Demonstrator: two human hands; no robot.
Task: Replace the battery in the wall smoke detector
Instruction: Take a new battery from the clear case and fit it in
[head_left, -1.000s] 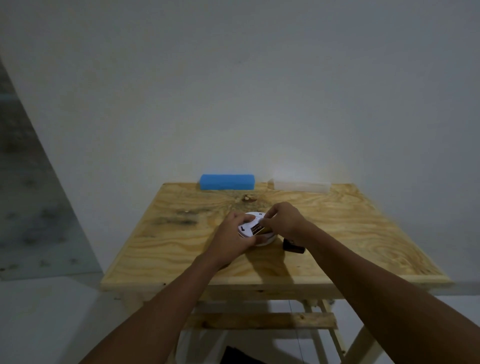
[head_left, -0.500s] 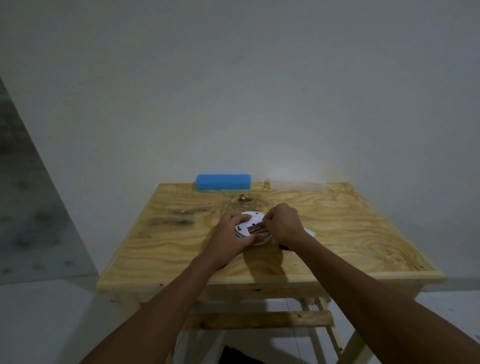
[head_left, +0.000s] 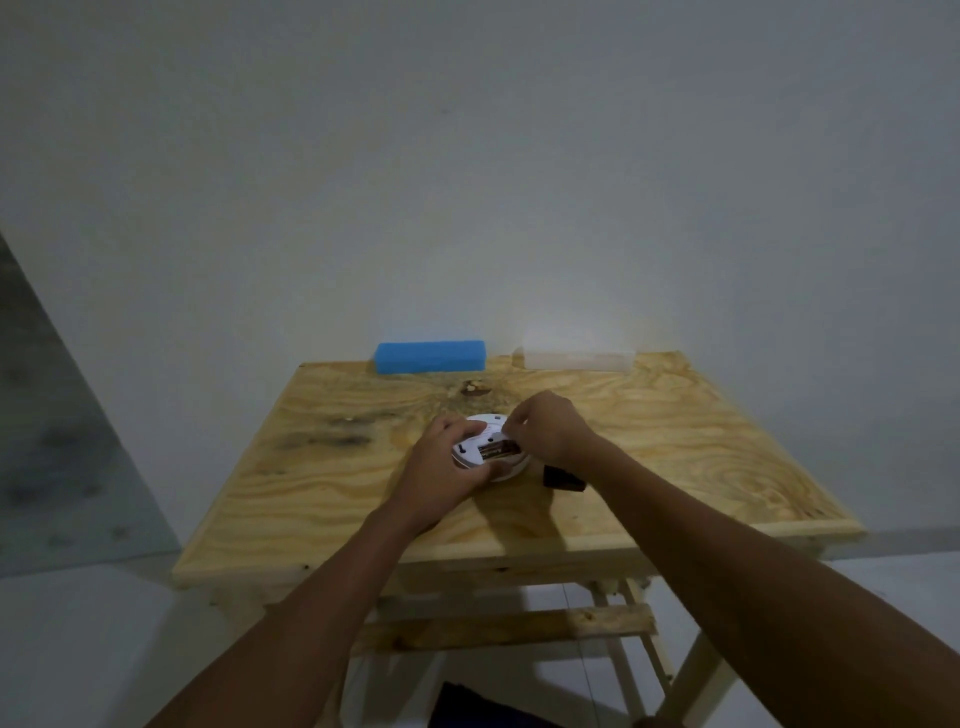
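Note:
A round white smoke detector lies back-up in the middle of the wooden table. A brown and black battery sits in its compartment. My left hand grips the detector's left and near rim, holding it on the table. Over the detector's right side, my right hand has its fingers curled and its fingertips pinch the battery's right end. A second, black battery lies on the table just right of the detector, below my right wrist.
A blue block and a clear plastic box stand along the table's far edge against the white wall. A dark knot marks the wood behind the detector. Wooden crossbars and legs show under the table.
Both hands stay on the detector. My right fingers have shifted to the battery's right end, so more of the battery shows. The black battery is in view again by my right wrist.

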